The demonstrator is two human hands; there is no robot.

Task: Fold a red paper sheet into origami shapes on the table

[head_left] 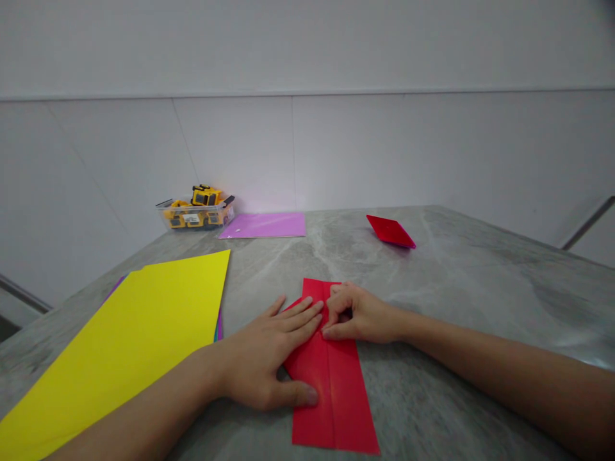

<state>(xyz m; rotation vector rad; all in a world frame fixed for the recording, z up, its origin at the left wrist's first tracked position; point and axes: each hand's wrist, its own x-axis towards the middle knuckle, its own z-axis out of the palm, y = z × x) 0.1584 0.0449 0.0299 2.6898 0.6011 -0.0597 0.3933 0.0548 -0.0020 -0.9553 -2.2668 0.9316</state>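
A folded sheet of red paper (353, 397) lies on the table, creased lengthwise down its middle, with a pointed flap jutting out to its left. My left hand (269, 352) rests flat on the paper's left side, fingers stretched out and thumb apart. Close to those fingertips, my right hand (355, 314) has thumb and fingers pinched together at the middle crease, on a bit of the red paper. The fingers hide the exact spot of the pinch.
A stack of yellow paper (177, 314) with other colours beneath lies left. Behind are a clear box (225, 214) of yellow toy vehicles (206, 195), a pack of purple paper (271, 225) and a folded red piece (389, 230). The grey table (461, 288) meets a white wall.
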